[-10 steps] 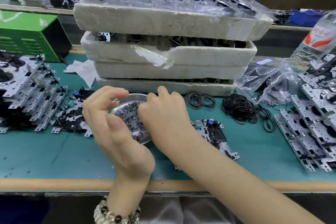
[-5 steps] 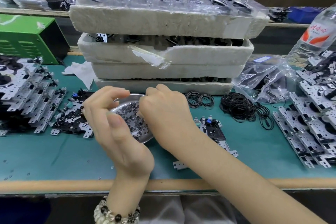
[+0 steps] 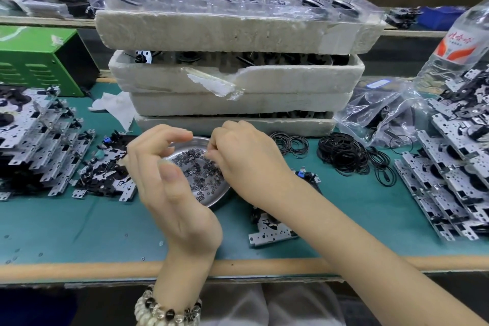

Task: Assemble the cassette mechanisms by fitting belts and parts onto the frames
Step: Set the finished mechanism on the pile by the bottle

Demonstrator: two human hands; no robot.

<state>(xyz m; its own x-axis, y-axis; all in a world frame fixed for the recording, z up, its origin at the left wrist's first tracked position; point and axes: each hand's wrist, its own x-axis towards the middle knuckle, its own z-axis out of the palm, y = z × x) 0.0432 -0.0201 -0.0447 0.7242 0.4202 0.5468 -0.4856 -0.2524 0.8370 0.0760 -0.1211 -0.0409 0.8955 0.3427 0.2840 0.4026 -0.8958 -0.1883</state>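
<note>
Reaching into a shallow round metal dish [image 3: 221, 197], the right hand [image 3: 246, 161] bends its fingers down in a narrow bunch over a scatter of tiny dark ring-shaped washers [image 3: 198, 169]; the tips are turned away, so I cannot tell whether a washer is pinched between them. The left hand [image 3: 169, 180] arches at the dish's left rim in a loose, wide C, thumb well apart from the fingers, with nothing seen in its grasp; a beaded bracelet [image 3: 166, 309] circles that wrist. One flat, punched sheet-metal frame [image 3: 270, 233] lies on the green mat [image 3: 79, 225], partly under the right forearm and just beside the dish. A second frame [image 3: 105, 174], fitted with black plastic parts, lies left of the left hand. Thin black rubber belts [image 3: 341, 153] lie in a tangled heap right of the dish, with a few loose loops [image 3: 291, 143] nearer to it. A staggered left stack of frames [image 3: 31, 135] and a right stack of frames [image 3: 449, 172] flank the work. Behind the dish rise rough white foam trays [image 3: 232, 32], chipped along one edge and topped by a clear plastic tray [image 3: 238, 8] of spindled discs. Crinkled clear bags [image 3: 383, 111] sit beside them. Bare mat runs along the near wooden edge [image 3: 79, 268], widest at the front left.
</note>
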